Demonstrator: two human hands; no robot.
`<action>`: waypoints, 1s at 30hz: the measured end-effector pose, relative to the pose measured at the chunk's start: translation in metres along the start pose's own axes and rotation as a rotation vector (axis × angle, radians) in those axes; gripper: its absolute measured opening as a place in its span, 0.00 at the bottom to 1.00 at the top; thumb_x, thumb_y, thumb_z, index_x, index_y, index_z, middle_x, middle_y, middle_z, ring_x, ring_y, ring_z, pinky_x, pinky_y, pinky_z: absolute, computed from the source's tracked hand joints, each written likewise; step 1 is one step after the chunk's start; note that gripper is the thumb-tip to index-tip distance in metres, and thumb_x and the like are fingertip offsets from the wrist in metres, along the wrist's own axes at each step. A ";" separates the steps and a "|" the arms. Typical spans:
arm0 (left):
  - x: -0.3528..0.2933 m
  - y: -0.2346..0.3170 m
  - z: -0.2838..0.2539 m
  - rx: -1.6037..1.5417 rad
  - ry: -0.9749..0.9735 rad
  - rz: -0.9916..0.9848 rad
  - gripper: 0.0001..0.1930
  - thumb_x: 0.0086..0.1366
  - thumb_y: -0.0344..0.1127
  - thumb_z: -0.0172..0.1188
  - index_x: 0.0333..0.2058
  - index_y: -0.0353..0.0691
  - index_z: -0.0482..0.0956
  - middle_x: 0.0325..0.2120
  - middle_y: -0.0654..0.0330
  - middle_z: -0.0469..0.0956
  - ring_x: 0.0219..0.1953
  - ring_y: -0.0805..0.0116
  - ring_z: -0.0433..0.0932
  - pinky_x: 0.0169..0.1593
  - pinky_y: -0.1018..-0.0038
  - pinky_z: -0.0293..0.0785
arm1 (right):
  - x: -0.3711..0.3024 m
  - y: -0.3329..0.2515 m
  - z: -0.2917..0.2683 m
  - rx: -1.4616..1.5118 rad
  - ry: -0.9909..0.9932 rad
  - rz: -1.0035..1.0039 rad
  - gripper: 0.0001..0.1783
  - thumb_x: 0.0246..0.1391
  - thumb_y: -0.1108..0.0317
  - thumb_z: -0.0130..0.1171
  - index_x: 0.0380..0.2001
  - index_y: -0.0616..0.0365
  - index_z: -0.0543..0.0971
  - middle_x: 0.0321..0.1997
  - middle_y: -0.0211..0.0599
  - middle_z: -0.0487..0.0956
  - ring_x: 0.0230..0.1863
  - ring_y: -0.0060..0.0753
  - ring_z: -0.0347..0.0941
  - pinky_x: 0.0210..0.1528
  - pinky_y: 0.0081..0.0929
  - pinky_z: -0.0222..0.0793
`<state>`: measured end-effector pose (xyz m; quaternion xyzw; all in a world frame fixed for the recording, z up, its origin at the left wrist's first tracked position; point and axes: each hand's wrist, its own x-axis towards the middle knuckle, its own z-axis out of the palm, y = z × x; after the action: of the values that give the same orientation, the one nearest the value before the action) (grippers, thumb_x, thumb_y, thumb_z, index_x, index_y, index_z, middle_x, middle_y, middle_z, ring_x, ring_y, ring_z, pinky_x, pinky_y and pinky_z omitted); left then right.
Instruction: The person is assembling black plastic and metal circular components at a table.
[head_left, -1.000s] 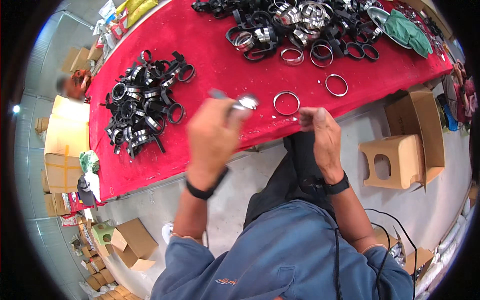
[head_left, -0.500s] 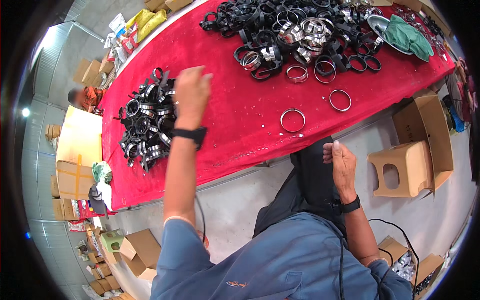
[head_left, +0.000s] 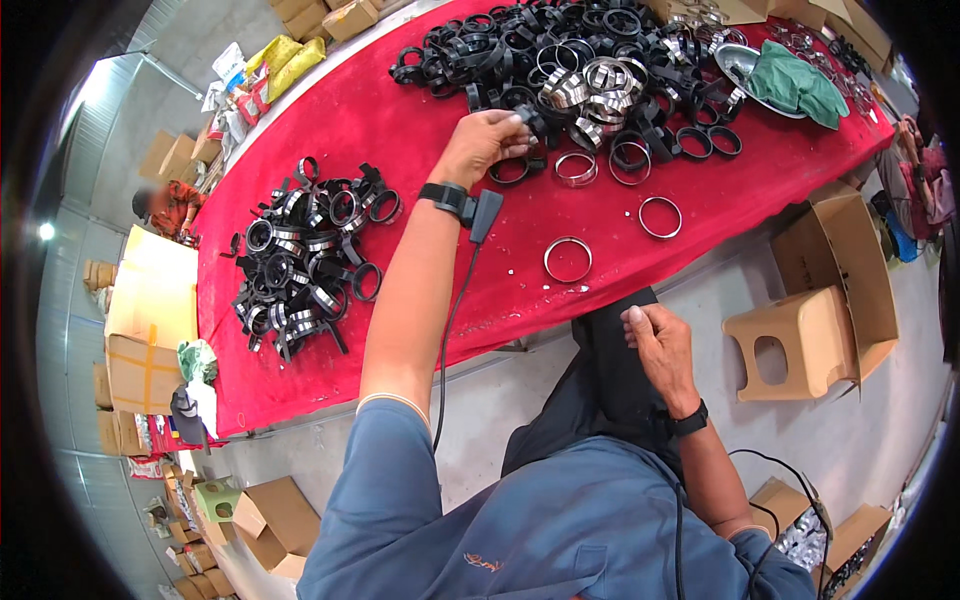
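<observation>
On the desk point(head_left: 450, 320), a ring heap point(head_left: 308, 258) lies left, a second heap point(head_left: 590, 85) behind and right, beside a tray point(head_left: 738, 60); two loose rings point(head_left: 546, 260) near the front edge.

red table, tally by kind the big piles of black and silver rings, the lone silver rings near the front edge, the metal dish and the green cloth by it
Ring piles: 2
Lone silver rings: 2
Metal dish: 1
Green cloth: 1
Total: 6

Tan stool point(head_left: 818, 338) just beside an open cardboard box point(head_left: 862, 285), yellow bag point(head_left: 298, 64) at upper left.
</observation>
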<state>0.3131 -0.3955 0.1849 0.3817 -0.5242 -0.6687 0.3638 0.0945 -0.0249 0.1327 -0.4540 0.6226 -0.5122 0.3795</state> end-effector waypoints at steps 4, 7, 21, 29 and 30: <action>-0.021 -0.008 -0.013 -0.296 0.008 0.065 0.10 0.78 0.36 0.65 0.51 0.38 0.83 0.41 0.58 0.87 0.45 0.62 0.86 0.55 0.58 0.86 | 0.010 -0.009 0.005 -0.078 -0.004 -0.047 0.15 0.70 0.62 0.65 0.39 0.67 0.87 0.33 0.43 0.84 0.34 0.35 0.81 0.39 0.32 0.76; -0.064 -0.017 -0.020 -0.290 0.031 0.153 0.10 0.78 0.36 0.65 0.52 0.38 0.83 0.44 0.57 0.87 0.49 0.61 0.87 0.57 0.58 0.85 | 0.034 -0.031 0.010 -0.291 0.056 -0.290 0.12 0.60 0.69 0.70 0.45 0.64 0.85 0.39 0.49 0.84 0.39 0.50 0.82 0.44 0.42 0.78; -0.298 -0.046 -0.001 1.217 0.203 0.201 0.17 0.62 0.36 0.75 0.47 0.35 0.90 0.53 0.47 0.85 0.56 0.49 0.84 0.59 0.60 0.80 | 0.102 -0.029 0.052 -0.748 -0.274 -0.593 0.37 0.49 0.66 0.79 0.62 0.64 0.79 0.61 0.54 0.81 0.60 0.57 0.76 0.63 0.49 0.75; -0.270 -0.047 0.015 1.198 0.330 0.336 0.40 0.64 0.41 0.75 0.72 0.40 0.71 0.62 0.42 0.79 0.60 0.42 0.81 0.64 0.54 0.77 | 0.137 -0.041 0.032 -0.475 -0.418 -0.422 0.11 0.71 0.66 0.58 0.43 0.65 0.78 0.33 0.63 0.82 0.38 0.72 0.81 0.41 0.59 0.76; -0.263 -0.054 0.009 1.202 0.236 0.412 0.40 0.64 0.40 0.74 0.74 0.41 0.69 0.62 0.42 0.78 0.59 0.42 0.81 0.64 0.54 0.77 | 0.149 -0.033 0.030 -0.483 -0.416 -0.421 0.11 0.71 0.66 0.58 0.43 0.65 0.78 0.33 0.63 0.82 0.38 0.72 0.81 0.41 0.59 0.76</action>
<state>0.4167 -0.1487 0.1675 0.4813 -0.8262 -0.1285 0.2630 0.0841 -0.1783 0.1583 -0.7426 0.5282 -0.3141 0.2663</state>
